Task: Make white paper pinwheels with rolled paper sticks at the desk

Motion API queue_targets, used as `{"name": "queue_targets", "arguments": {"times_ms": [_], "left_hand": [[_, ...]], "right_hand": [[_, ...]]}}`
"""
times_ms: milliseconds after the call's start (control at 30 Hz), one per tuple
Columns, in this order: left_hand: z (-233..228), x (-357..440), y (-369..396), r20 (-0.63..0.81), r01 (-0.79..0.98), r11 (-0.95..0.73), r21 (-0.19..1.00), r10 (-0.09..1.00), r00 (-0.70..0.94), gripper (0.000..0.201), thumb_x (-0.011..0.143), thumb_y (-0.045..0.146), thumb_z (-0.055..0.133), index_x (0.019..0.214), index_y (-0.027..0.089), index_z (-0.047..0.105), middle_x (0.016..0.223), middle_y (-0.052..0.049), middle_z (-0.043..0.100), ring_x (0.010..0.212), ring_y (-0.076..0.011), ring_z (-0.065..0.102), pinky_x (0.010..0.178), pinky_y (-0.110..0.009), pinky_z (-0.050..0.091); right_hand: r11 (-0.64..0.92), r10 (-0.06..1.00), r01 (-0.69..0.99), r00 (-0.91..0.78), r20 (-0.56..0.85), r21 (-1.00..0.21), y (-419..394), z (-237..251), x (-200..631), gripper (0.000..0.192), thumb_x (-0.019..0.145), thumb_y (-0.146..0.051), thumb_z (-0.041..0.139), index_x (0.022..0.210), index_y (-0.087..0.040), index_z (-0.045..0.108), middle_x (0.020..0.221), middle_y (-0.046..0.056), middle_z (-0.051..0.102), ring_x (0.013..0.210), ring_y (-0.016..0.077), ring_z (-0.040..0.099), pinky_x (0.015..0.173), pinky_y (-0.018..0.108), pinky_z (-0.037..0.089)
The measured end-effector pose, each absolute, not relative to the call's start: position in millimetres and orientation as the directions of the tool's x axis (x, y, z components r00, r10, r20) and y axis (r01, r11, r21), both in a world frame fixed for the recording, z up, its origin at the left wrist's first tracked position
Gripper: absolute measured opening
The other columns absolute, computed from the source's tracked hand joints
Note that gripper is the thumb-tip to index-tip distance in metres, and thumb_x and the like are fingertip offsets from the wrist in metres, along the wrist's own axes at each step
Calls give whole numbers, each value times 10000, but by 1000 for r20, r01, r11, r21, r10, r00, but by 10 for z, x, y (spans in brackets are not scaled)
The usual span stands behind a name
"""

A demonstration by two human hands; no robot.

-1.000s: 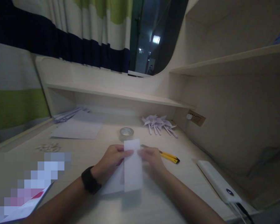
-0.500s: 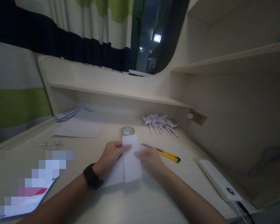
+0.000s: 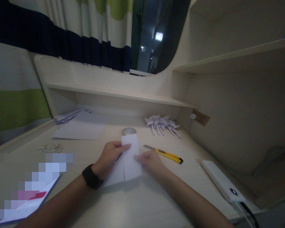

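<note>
- Over on the far left, a pale slip with a red stripe [image 3: 30, 202] lies at the near edge of the light wooden desk [image 3: 142, 205], partly hidden by a blurred patch.
- Behind it a scatter of small pale bits [image 3: 49, 148] sits on the desk, and further back a flat white sheet of paper [image 3: 80, 130] lies in front of a loose stack of white paper strips [image 3: 68, 115].
- Next comes the left hand [image 3: 109, 158], with a black band [image 3: 92, 176] on its wrist; its thumb and fingers pinch the upper left edge of the folded white paper rectangle [image 3: 130, 158].
- That folded paper stands at the middle of the desk, its lower edge on the wood and its top tipped up, held between both hands, with a second flap spreading low to its left.
- It looks thin, light and limp: easily creased or torn, so best taken by the edges near a fold, flat fingertips on either side.
- Just behind its top edge a roll of clear tape [image 3: 129, 131] peeks out.
- The right hand [image 3: 150, 161] presses fingertips against the paper's right edge.
- Just beyond that hand lies a yellow utility knife [image 3: 165, 153], blade out.
- Further back rests a cluster of folded white paper pinwheels [image 3: 161, 124].
- Far right, a white power bank [image 3: 222, 183] lies with a cable plugged in.
</note>
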State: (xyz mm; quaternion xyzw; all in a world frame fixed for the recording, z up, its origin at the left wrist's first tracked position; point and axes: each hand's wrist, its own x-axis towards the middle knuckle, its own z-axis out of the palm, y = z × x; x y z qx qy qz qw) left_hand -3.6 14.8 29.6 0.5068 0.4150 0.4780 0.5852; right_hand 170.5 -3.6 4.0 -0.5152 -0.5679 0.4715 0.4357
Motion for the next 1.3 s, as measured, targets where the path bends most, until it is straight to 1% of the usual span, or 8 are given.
{"name": "queue_targets", "arguments": {"times_ms": [200,367,533,667,767,867,1033,1300], "left_hand": [[326,-39,141,2,-128,16,992,990,141,250,642,333,758,688,100,680,611,-59,670,510,-163,569,460,-245,401],[314,-49,161,-16,-124,33,992,991,132,242,648,316,763,678,97,663,608,-54,658,507,-156,564,451,-237,402],[314,-65,183,-48,-189,85,978,980,194,216,665,278,760,691,91,655,602,-49,657,504,-153,574,461,-239,424],[295,-81,203,-88,-259,157,953,962,258,190,644,232,768,675,91,645,606,-56,667,521,-166,595,492,-257,456],[234,-85,233,-153,-250,236,939,938,311,201,653,251,771,693,91,657,609,-56,674,516,-165,597,495,-261,459],[159,-79,266,-177,-215,262,941,920,350,230,665,286,771,686,82,667,608,-68,678,511,-164,598,486,-259,451],[99,-93,320,-192,-210,265,941,930,314,200,624,245,781,664,91,661,604,-68,683,518,-173,606,492,-267,456],[142,-152,347,-189,-101,222,970,946,263,261,597,302,791,638,84,653,572,-65,663,472,-164,576,452,-259,419]], "right_hand": [[38,995,216,-97,17,-976,-25,-11,1708,388,633,-480,748,469,-147,635,438,3,563,401,99,449,412,227,325],[46,997,281,-79,25,-958,-13,-36,1718,418,630,-470,764,424,-149,594,384,-16,511,364,70,397,381,208,282],[-20,987,222,-148,-54,-975,-44,1,1695,447,621,-497,767,420,-137,595,377,-8,513,348,68,414,360,199,321],[-125,983,84,-124,-135,-989,-45,-36,1670,442,589,-510,784,483,-112,624,424,18,559,364,96,479,357,213,402],[-189,971,-15,-150,-185,-982,-23,-96,1677,424,594,-487,791,546,-89,649,486,47,605,385,113,523,351,216,430],[-230,959,-59,-184,-216,-971,10,-155,1707,395,634,-459,774,606,-79,673,546,70,644,409,122,558,346,204,438],[-288,926,-49,-268,-265,-956,43,-209,1753,370,688,-443,743,636,-83,673,585,99,679,444,141,605,394,210,486],[-312,909,6,-291,-300,-950,15,-175,1750,376,709,-444,731,611,-88,664,534,91,670,384,112,574,382,181,468]]}}
